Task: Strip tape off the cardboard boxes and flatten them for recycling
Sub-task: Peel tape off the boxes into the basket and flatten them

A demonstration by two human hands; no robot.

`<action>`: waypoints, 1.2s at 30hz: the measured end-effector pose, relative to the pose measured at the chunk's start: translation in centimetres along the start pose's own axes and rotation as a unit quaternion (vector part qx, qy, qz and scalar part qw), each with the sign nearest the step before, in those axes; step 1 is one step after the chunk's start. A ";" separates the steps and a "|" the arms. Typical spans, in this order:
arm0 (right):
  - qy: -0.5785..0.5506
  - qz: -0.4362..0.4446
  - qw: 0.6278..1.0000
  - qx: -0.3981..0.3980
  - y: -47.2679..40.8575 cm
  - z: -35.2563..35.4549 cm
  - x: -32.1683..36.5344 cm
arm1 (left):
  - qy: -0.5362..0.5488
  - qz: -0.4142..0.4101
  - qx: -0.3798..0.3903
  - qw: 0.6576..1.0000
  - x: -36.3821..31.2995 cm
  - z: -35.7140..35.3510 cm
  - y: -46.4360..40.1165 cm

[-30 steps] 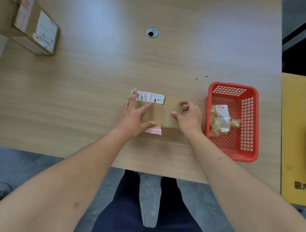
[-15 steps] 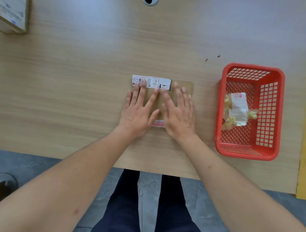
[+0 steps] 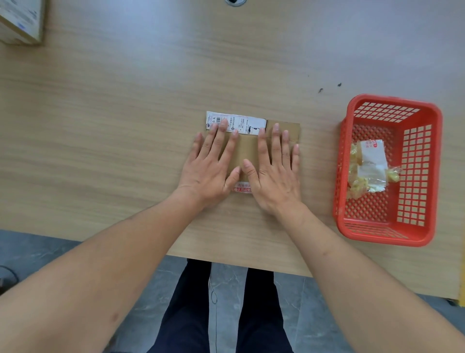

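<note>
A small brown cardboard box [image 3: 247,151] lies flat on the wooden table [image 3: 125,126], with a white shipping label along its far edge and a red-printed strip at its near edge. My left hand [image 3: 211,167] presses on its left half with straight, spread fingers. My right hand [image 3: 273,171] presses on its right half the same way, thumbs nearly touching. Much of the cardboard is hidden under both palms.
A red plastic basket [image 3: 388,234] stands to the right and holds crumpled strips of peeled tape [image 3: 370,168]. Another cardboard box [image 3: 21,21], still upright, sits at the far left corner. A round cable hole [image 3: 235,2] is at the table's far edge.
My right hand went from curled at the box's right edge to flat on top of it. Both hands now press the cardboard down. The view has tilted down and closer.
</note>
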State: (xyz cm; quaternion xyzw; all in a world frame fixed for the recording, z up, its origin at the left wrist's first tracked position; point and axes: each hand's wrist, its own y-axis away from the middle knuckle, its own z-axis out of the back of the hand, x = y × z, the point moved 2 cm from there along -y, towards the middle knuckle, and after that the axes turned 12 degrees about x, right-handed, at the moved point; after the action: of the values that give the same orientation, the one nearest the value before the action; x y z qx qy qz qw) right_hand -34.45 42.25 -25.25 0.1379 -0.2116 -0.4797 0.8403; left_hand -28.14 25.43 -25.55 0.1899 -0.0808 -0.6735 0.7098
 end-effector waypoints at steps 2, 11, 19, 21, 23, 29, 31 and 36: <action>0.005 0.002 1.000 0.009 0.0 0.1 -0.4 | -0.013 0.002 0.002 1.000 1.2 0.0 0.4; -0.045 0.037 0.993 0.101 -0.2 1.4 -1.1 | 0.063 0.152 0.030 0.986 0.4 -0.3 2.6; -0.183 -0.140 0.971 0.060 1.6 1.3 0.1 | 0.303 0.167 -0.061 0.936 -2.2 1.5 4.3; -0.196 -0.166 0.966 0.040 2.4 1.4 0.6 | 0.353 0.208 -0.038 0.911 -2.3 2.5 3.9; -0.197 -0.153 0.968 0.016 3.0 1.8 0.8 | 0.388 0.224 -0.012 0.894 -2.3 3.1 4.2; -0.334 -0.075 0.940 0.009 3.7 3.2 -1.3 | 0.471 0.188 -0.002 0.862 -3.0 4.1 7.0; -0.389 -0.037 0.920 0.019 4.2 4.4 -1.5 | 0.469 0.189 -0.034 0.862 -2.8 5.0 7.9; -0.393 0.006 0.919 -0.047 6.7 9.2 -0.7 | 0.441 0.142 -0.054 0.885 -1.6 9.2 9.7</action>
State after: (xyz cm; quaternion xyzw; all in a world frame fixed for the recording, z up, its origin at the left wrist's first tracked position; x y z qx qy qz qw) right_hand -34.23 45.98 -14.42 -0.1023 -0.5025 -0.4995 0.6982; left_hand -22.76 25.76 -13.21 0.4148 0.2508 -0.4156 0.7696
